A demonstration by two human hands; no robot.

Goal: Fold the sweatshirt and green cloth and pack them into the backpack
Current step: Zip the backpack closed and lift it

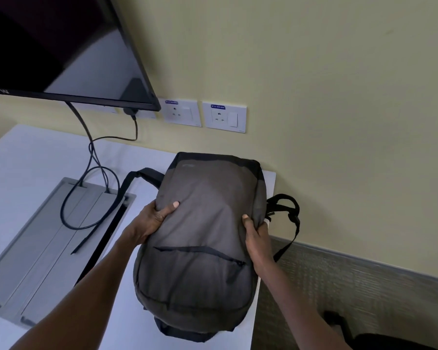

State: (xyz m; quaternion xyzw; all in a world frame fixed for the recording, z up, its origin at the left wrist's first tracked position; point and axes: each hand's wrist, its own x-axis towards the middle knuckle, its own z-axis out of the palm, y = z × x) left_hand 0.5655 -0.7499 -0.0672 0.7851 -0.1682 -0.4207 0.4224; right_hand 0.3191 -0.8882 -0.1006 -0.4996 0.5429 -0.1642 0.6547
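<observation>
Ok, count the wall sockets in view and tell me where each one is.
3. Two free white sockets sit side by side right of the monitor: one by its corner, one further right. A third is under the monitor's edge, with a plug in it. More may be hidden behind it.

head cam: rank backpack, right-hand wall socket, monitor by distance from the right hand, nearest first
1. backpack: gripped at its right edge by the right hand, on the desk.
2. right-hand wall socket: on the wall beyond the backpack, up and slightly left of the hand.
3. monitor: far upper left, past both sockets.
</observation>
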